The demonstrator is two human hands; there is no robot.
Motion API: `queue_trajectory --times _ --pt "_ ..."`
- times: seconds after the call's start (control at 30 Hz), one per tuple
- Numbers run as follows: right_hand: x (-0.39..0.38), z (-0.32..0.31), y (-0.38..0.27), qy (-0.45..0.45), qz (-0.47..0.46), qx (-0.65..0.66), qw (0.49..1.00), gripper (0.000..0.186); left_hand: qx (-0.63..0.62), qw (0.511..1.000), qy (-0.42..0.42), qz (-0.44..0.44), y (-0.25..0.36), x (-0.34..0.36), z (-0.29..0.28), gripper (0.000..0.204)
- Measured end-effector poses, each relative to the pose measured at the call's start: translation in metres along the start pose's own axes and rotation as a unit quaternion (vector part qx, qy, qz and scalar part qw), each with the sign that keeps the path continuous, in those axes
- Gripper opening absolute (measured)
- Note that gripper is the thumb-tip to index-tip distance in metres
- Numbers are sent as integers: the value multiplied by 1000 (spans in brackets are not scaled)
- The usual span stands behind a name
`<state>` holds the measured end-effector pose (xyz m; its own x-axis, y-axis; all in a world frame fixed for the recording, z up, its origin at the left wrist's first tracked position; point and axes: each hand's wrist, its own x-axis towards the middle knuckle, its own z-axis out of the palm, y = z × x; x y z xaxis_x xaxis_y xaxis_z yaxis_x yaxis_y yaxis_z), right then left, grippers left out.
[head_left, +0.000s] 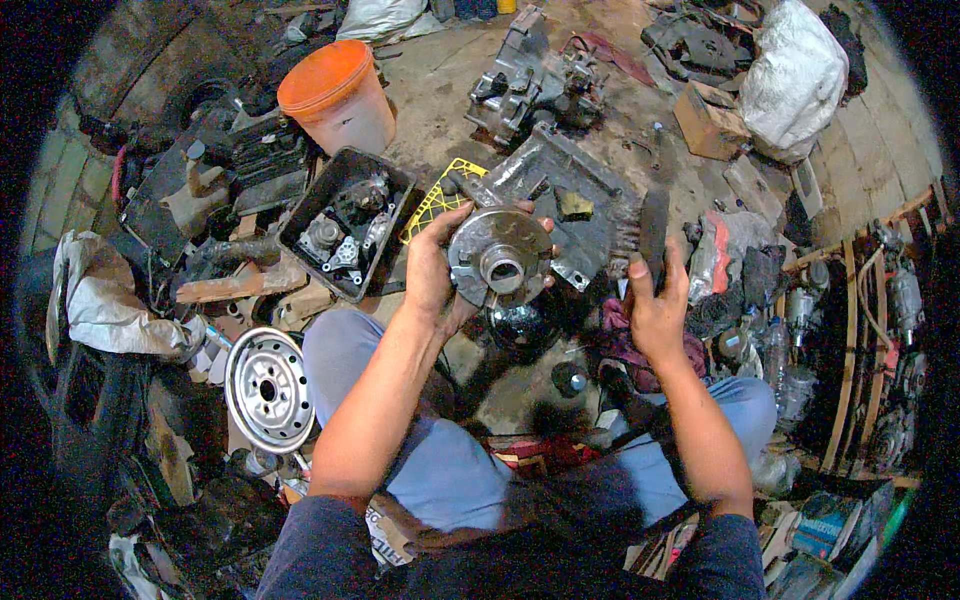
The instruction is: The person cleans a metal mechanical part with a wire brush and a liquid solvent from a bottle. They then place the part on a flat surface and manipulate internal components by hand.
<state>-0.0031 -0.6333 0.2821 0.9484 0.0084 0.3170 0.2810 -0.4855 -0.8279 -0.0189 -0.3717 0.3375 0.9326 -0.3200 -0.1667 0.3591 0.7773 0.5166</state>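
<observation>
From where I stand, the light drops from somewhere overhead and is uneven, bright on the upper stretch of the floor (pixel 430 105), the white sack (pixel 795 85) and the orange-lidded bucket (pixel 340 105), while the lower left sinks into murk. Small glints catch on the metal disc (pixel 472 245) and the glossy black round part (pixel 520 325), and dark shadows pool across the lap. The middle is reasonably crisp, but the wooden slats (pixel 845 350) bow toward the rim, where details smear into black, grainy, speckled corners.
</observation>
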Motion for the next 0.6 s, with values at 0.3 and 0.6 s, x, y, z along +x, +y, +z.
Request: queue_trajectory --times 0.3,0.6 --pt "-4 -10 -24 -45 -126 -1 991 48 -44 999 -12 -28 -7 6 2 60" --pt "-9 -9 -40 -48 16 86 995 50 -81 995 24 -58 -16 17 -7 63"
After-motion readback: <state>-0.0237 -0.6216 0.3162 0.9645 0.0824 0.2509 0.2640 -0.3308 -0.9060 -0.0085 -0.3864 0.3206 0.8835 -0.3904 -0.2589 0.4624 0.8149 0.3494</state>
